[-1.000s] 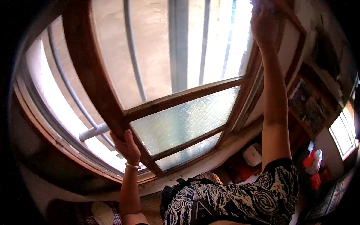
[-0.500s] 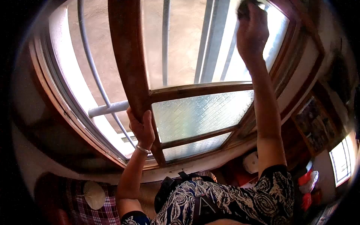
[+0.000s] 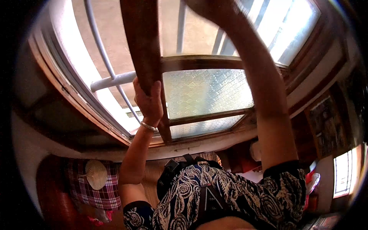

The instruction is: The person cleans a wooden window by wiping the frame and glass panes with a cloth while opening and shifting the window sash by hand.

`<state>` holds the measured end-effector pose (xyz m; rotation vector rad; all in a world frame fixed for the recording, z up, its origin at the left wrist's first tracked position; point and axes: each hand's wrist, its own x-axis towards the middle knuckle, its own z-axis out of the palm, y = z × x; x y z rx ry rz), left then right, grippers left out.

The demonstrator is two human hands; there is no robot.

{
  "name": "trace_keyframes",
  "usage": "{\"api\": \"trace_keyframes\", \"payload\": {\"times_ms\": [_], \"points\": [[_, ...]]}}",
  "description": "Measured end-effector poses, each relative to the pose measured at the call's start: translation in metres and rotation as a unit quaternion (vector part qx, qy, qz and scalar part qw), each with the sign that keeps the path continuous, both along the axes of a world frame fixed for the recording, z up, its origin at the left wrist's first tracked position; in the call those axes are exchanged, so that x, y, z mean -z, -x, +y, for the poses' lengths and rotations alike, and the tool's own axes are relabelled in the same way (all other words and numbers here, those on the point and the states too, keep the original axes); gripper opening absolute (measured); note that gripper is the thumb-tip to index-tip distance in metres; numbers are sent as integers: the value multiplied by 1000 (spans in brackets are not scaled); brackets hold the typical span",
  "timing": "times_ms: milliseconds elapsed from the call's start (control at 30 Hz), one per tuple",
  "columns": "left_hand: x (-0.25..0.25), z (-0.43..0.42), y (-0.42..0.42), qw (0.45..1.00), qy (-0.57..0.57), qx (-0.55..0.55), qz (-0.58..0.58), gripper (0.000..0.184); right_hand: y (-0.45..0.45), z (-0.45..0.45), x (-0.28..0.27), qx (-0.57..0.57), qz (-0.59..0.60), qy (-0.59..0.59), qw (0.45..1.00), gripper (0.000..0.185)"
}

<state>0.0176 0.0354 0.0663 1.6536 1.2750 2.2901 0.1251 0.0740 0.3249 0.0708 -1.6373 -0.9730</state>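
A brown wooden window sash (image 3: 141, 42) stands swung open in front of me. My left hand (image 3: 149, 101), with a bracelet at the wrist, is wrapped round its upright edge, thumb on the near side. Across the upper clear pane (image 3: 195, 42) reaches my right hand (image 3: 216, 11), at the top edge of the view. Its fingers are cut off there, so what it holds cannot be seen. Below the sash's crossbar (image 3: 203, 62) sits a patterned glass pane (image 3: 207, 92), with a smaller textured pane (image 3: 207, 125) under it.
Grey metal bars (image 3: 100, 42) and a thick horizontal pipe (image 3: 115, 80) stand outside the opening. The fixed window frame (image 3: 78, 109) curves along the left. Below lie a plaid cloth (image 3: 80, 184) and a round woven fan (image 3: 96, 174). A picture frame (image 3: 326, 122) hangs at right.
My right hand, earlier holding something dark against the upper glass at right, has moved left and partly out of view. The left hand keeps its grip; the whole view has shifted slightly.
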Motion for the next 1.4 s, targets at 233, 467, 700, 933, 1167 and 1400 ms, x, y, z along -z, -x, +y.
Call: {"api": "trace_keyframes", "payload": {"times_ms": [233, 467, 700, 933, 1167, 1400], "points": [[-3, 7, -16, 995, 38, 19, -87, 38, -37, -8, 111, 38, -107, 316, 942, 15], [-4, 2, -14, 996, 71, -7, -60, 46, -58, -27, 143, 117, -123, 309, 936, 9], [2, 3, -10, 994, 56, 10, -98, 50, -134, -24, 153, 277, -97, 304, 907, 21], [22, 10, 4, 995, 48, -5, -92, 49, -307, -16, 172, 463, 9, 294, 836, 36], [17, 10, -2, 992, 38, 28, -113, 52, -307, -18, 173, 511, 86, 302, 800, 38], [12, 10, -5, 996, 47, 18, -80, 52, -226, -12, 192, 427, 135, 283, 848, 38]]}}
